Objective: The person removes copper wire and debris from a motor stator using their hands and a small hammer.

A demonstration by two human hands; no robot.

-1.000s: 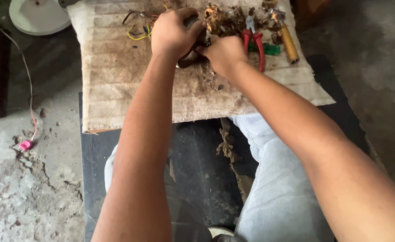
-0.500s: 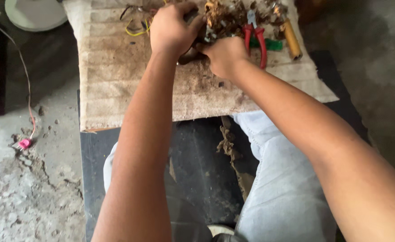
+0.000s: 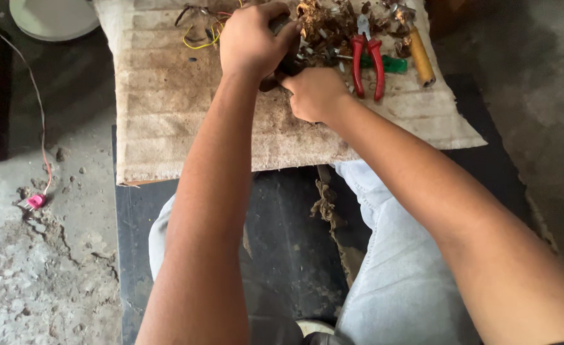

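Both hands are closed around one small dark part (image 3: pixel 283 69) on the dirty beige cloth (image 3: pixel 167 115): the left hand (image 3: pixel 251 39) clamps it from above with curled fingers, and the right hand (image 3: pixel 315 94) pinches its lower end, knuckles nearly touching the left. Just beyond them lies a heap of brown scraps (image 3: pixel 323 25). Red-handled pliers (image 3: pixel 366 61) and a yellow-handled tool (image 3: pixel 420 56) rest to the right, with thin yellow wire (image 3: pixel 199 39) on the left.

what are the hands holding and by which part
Both the left hand and the right hand grip one small dark object between them; the fingers hide most of it, so its kind and the gripped part cannot be told.
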